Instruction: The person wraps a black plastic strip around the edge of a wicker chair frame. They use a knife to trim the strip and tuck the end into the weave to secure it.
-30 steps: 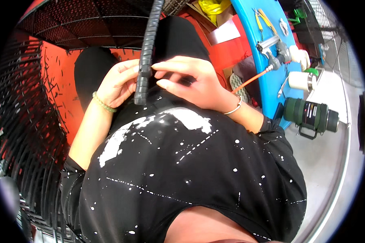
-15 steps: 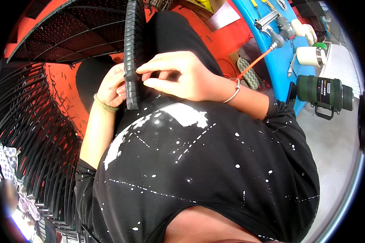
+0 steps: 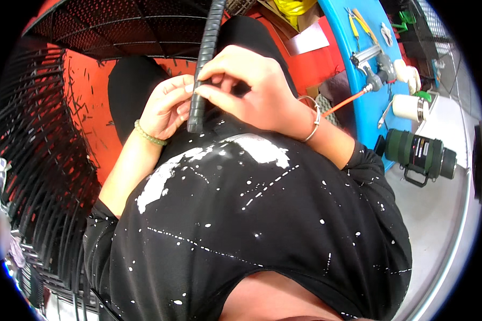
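Observation:
A black bar wrapped in overlapping flat strips (image 3: 209,43) stands out toward me over my lap, its lower end close to my shirt. My right hand (image 3: 254,88) closes on it from the right, thumb and index finger pressed to its edge. From the other side my left hand (image 3: 163,109) pinches at the same spot, fingers curled, fingertips meeting the bar. Any small piece between the fingertips is hidden. Beyond the hands, a dark woven mesh panel in a frame (image 3: 118,27) lies at the upper left, beside the bar.
Stacked black curved rods or frames (image 3: 37,176) fill the left side. Black scraps litter the red floor (image 3: 85,107). At right, a blue table (image 3: 340,37) carries yellow-handled pliers (image 3: 361,24), an air stapler with an orange hose (image 3: 377,69) and a white mug (image 3: 407,107). A green flask (image 3: 420,152) stands nearer.
The bar and both hands have shifted rightward in the picture, and the bar now leans. My right thumb and fingers, apart from the bar's edge before, now press against it near my left fingertips.

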The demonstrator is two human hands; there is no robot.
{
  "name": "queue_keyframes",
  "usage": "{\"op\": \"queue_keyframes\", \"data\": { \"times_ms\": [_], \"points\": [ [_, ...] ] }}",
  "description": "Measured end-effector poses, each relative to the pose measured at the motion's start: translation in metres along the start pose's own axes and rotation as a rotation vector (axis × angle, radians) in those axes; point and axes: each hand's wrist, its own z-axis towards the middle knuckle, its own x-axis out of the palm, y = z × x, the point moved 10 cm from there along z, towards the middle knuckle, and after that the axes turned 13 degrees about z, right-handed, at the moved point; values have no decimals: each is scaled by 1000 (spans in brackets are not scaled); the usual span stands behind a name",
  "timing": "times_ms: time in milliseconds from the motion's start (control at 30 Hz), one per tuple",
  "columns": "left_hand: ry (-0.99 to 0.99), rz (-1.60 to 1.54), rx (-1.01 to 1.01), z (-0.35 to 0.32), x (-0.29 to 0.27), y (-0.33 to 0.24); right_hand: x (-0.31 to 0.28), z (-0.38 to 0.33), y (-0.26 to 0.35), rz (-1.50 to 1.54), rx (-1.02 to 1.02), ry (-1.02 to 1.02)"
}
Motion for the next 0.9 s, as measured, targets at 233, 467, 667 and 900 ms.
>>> {"op": "queue_keyframes", "data": {
  "times_ms": [233, 467, 667, 900],
  "points": [
    [-1, 108, 24, 0, 2, -5, 21, -25, -57, 755, 639, -170],
    [114, 338, 18, 6, 15, -9, 29, -34, -69, 895, 817, -198],
    [153, 319, 22, 6, 14, -4, 29, -38, -71, 902, 825, -227],
    [250, 122, 155, 12, 16, -3, 27, -40, -71, 754, 878, -147]
  ]
}}
